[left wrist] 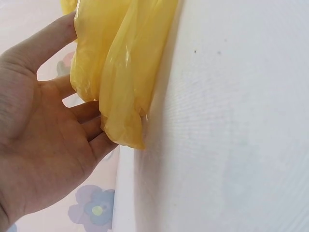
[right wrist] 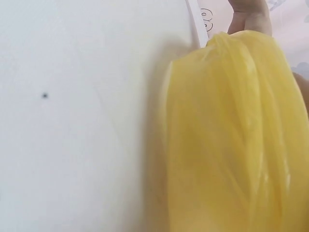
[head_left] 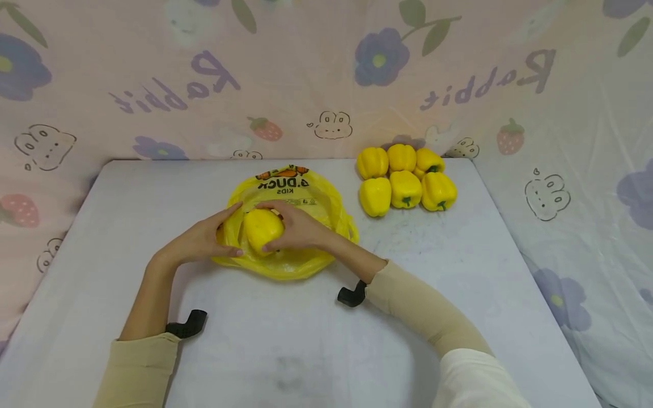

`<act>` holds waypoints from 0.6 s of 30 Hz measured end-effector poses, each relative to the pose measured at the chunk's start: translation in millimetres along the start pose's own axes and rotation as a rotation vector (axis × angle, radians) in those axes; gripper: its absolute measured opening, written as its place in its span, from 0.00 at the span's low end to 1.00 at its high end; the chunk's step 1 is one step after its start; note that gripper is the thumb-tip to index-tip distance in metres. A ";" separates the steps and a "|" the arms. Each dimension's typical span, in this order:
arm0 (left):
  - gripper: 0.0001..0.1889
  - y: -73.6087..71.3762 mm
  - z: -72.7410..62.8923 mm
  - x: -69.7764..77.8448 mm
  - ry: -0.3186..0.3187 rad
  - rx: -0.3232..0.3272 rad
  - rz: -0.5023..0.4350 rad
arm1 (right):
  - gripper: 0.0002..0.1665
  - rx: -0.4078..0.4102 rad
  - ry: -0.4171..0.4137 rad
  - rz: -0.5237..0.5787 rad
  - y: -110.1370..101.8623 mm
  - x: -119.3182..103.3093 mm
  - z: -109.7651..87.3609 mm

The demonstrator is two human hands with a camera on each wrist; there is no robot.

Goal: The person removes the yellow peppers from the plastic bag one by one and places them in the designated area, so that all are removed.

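Note:
A yellow bell pepper [head_left: 262, 229] is gripped by my right hand [head_left: 296, 226] over the mouth of a yellow plastic bag [head_left: 301, 266]. At the bag's left side, my left hand [head_left: 199, 238] has its fingers and thumb spread wide, just left of the pepper. In the left wrist view, the fingers of the left hand [left wrist: 48, 130] reach behind hanging folds of the bag [left wrist: 125, 72] and touch it. The right wrist view is mostly filled by the bag [right wrist: 227, 135], which hides most of the right hand and the pepper.
Several yellow bell peppers [head_left: 405, 190] stand in two rows at the back right of the white table [head_left: 285, 345]. A patterned cloth [head_left: 306, 73] hangs behind the table. A black curved piece [head_left: 190, 324] sticks out at the left sleeve, another [head_left: 352, 296] at the right.

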State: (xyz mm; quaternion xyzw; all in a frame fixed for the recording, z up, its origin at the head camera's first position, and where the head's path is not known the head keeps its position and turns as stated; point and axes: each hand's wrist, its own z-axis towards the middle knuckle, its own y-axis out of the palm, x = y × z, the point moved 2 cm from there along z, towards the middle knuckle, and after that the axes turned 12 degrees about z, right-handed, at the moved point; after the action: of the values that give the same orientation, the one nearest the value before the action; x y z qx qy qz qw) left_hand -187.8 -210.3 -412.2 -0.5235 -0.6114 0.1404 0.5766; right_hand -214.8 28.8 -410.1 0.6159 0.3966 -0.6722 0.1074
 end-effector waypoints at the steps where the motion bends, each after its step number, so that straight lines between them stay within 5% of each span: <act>1: 0.56 0.1 -0.1 -0.2 0.000 -0.001 -0.002 | 0.53 0.009 0.000 0.003 -1.7 -1.1 -1.8; 18: 0.55 -1.0 1.1 2.5 -0.025 -0.016 -0.003 | 0.52 0.113 -0.042 0.128 -35.2 -9.9 -31.0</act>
State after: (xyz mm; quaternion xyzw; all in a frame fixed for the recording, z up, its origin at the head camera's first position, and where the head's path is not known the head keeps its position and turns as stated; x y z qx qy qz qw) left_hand -188.6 -208.2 -410.4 -0.5254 -0.6203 0.1413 0.5651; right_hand -211.8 69.3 -384.6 0.6308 0.3153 -0.6982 0.1236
